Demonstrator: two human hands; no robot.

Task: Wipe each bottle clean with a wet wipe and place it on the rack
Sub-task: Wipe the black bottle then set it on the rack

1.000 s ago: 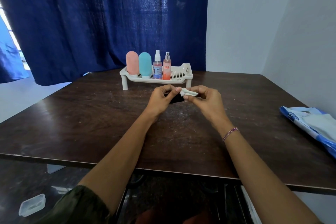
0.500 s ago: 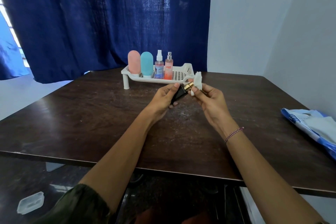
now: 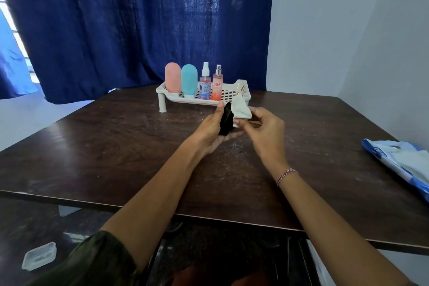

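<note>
The black bottle (image 3: 226, 121) gripped in the left hand (image 3: 211, 133) looks smooth, with a dull sheen. The wet wipe (image 3: 242, 110) pinched by the right hand (image 3: 267, 133) is white, soft, crumpled fabric. Under the grip, the table (image 3: 111, 146) is dark wood grain, semi-glossy and flecked with pale specks. Just beyond the grip, the rack (image 3: 232, 94) is white, matt, perforated plastic. The curtain (image 3: 120, 30) behind is coarse navy woven cloth. Far right of the grip, the wipes packet (image 3: 399, 160) is glossy plastic film.

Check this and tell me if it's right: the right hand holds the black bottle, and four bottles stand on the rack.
Not quite. The head view shows the left hand holding the black bottle; the right hand pinches the wipe. Four bottles do stand on the rack.
</note>
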